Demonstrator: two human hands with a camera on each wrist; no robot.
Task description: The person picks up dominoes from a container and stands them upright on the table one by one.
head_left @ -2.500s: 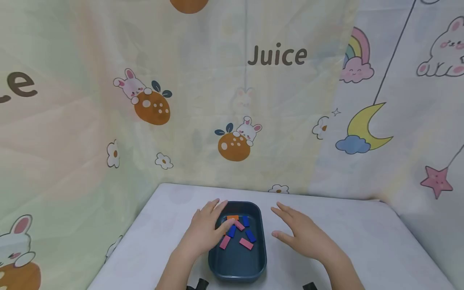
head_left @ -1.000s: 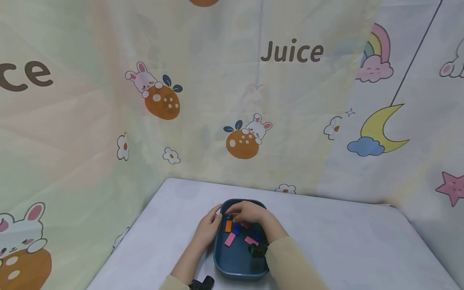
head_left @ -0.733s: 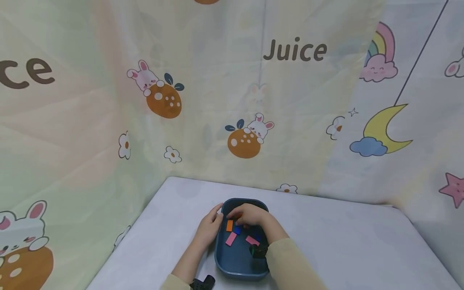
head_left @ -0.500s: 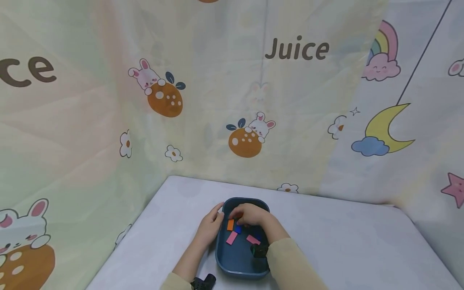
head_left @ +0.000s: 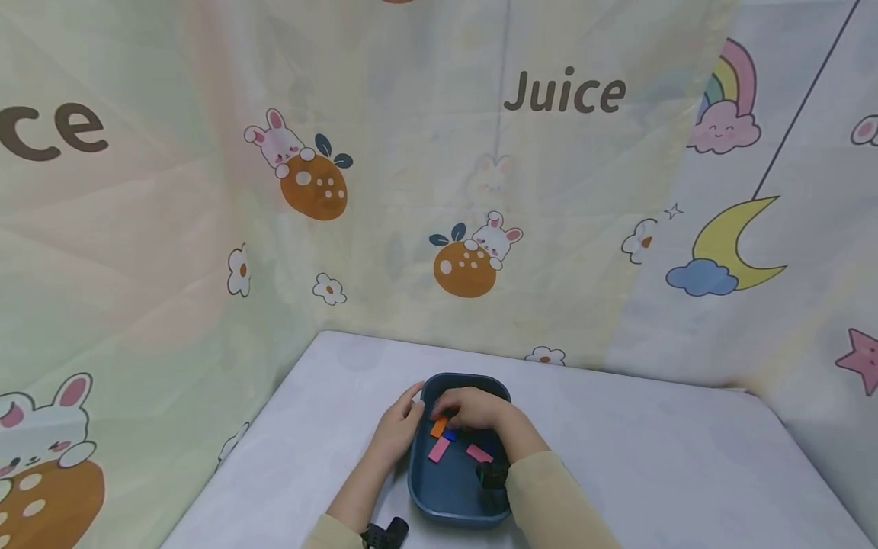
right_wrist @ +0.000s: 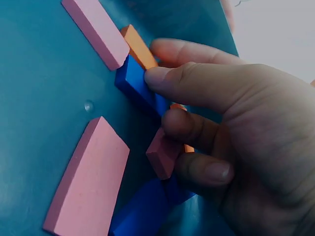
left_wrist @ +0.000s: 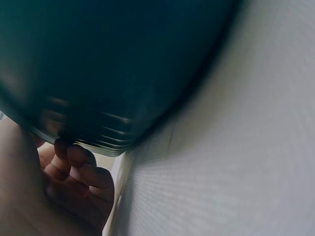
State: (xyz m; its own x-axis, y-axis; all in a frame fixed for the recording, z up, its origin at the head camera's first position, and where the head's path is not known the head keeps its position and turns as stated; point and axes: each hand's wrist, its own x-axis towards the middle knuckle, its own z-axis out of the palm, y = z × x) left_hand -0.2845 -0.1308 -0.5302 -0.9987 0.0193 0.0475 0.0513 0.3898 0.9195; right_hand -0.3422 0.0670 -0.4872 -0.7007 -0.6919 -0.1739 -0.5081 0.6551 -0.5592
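A dark blue tray (head_left: 456, 499) sits on the white table and holds several small flat blocks: pink, blue and orange. My left hand (head_left: 401, 423) grips the tray's left rim, and its curled fingers (left_wrist: 81, 169) show beside the tray's dark wall (left_wrist: 113, 64) in the left wrist view. My right hand (head_left: 461, 412) reaches into the far end of the tray. Its thumb and a curled finger pinch a small reddish-pink block (right_wrist: 163, 153). The other fingertips (right_wrist: 160, 76) rest on a blue block (right_wrist: 139, 87) and an orange block (right_wrist: 138, 45). Two pink blocks (right_wrist: 88, 179) lie loose nearby.
The table (head_left: 658, 457) is white and runs into a corner of cartoon-printed cloth walls (head_left: 480, 191) at the back and left. A second blue block (right_wrist: 140, 211) lies under my right palm. Black wrist cameras (head_left: 490, 474) sit on both forearms.
Since 2.5 s ago my right hand went into the tray and my left hand shifted to its left rim. Over the last second the orange block has shifted and tilted slightly under my right fingers.
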